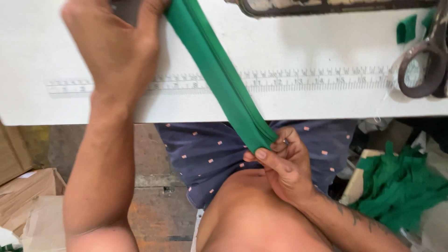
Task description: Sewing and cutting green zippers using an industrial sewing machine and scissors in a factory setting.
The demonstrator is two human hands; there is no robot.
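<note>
Both hands (pixel 284 161) on green strip (pixel 224 79)

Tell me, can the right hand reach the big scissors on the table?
Probably not right now: the right hand is pinching the green fabric strip below the table edge, though nothing blocks the way to the scissors.

Dark metal scissors (pixel 427 65) lie at the white counter's (pixel 326 42) upper right; green fabric scraps (pixel 401 191) heap lower right; brown cardboard boxes (pixel 28 196) sit lower left.
</note>
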